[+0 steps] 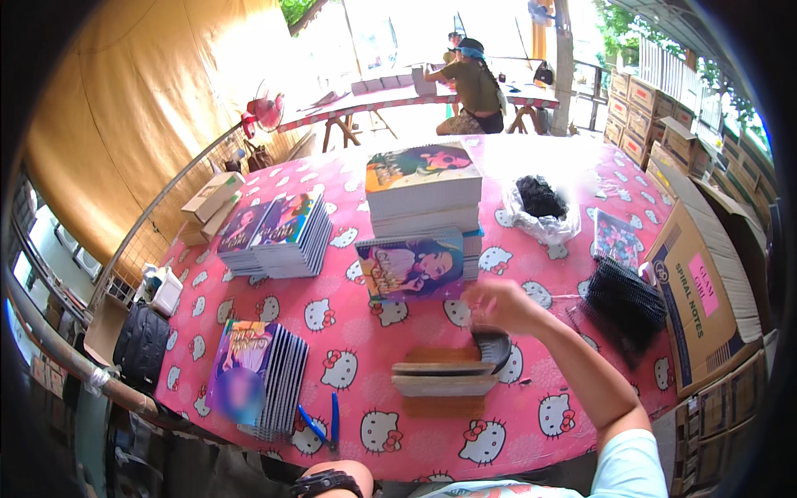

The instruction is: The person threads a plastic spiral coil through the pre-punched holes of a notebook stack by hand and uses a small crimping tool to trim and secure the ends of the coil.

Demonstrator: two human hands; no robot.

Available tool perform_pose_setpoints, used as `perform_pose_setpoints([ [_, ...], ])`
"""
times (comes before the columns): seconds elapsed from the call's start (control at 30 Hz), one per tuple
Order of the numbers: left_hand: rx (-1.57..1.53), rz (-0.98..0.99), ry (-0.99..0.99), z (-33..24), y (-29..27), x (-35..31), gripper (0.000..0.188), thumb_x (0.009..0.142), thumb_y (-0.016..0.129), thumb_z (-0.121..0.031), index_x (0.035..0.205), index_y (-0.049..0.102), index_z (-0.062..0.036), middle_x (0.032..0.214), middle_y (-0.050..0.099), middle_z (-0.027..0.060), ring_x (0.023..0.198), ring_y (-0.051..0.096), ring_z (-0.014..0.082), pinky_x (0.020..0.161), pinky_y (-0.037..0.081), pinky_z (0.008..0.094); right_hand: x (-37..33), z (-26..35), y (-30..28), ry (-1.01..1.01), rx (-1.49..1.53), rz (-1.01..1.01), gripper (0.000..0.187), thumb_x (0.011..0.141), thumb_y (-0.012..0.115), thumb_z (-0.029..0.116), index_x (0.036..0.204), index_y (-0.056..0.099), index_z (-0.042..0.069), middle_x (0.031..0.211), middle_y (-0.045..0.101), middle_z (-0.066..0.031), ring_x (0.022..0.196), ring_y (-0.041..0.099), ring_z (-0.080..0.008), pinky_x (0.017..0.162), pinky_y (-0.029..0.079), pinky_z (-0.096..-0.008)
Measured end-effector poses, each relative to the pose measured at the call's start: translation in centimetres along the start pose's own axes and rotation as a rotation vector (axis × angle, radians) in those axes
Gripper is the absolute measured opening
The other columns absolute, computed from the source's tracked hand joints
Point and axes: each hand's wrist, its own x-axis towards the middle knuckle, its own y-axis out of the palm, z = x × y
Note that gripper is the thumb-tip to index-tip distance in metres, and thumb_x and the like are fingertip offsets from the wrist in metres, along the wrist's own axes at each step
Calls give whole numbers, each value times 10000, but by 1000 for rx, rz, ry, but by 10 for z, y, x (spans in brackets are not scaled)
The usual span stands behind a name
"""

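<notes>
My right hand (502,305) reaches over the table, its fingers smeared by motion. It is at the lower right corner of a colourful notebook (411,266), which leans in front of a tall stack of notebooks (425,192); whether it grips the notebook, I cannot tell. Below that hand lies a wooden block jig (444,382) with a dark curved piece (491,352) at its right end. My left forearm, with a black wristband, shows at the lower edge; its hand is out of sight. Blue-handled pliers (324,425) lie beside a stack of spiral-bound notebooks (261,378).
More notebook stacks (278,236) stand at left. To the right are a plastic bag of black bits (540,207), black spiral coils (627,303) and a large carton (701,290). A pink patterned cloth (349,365) covers the table. Farther back, a person (477,87) sits at another table.
</notes>
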Motion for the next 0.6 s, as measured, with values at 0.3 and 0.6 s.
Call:
perform_pose_setpoints([
  [0.3, 267, 118, -522, -14, -38, -44, 149, 779, 661, -144, 664, 631, -55, 712, 616, 75, 618, 600, 206, 571, 423, 342, 114, -78, 41, 151, 277, -703, 232, 730, 744, 115, 899, 632, 4, 777, 664, -71, 679, 599, -129, 646, 479, -282],
  [0.6, 1075, -804, -741, 8, -46, -129, 343, 723, 749, -171, 971, 547, -46, 1125, 555, 154, 1073, 526, 211, 867, 420, 344, 19, -30, -23, -147, 164, -746, 153, 775, 691, 5, 878, 577, 16, 807, 622, -30, 706, 554, -71, 607, 458, -232],
])
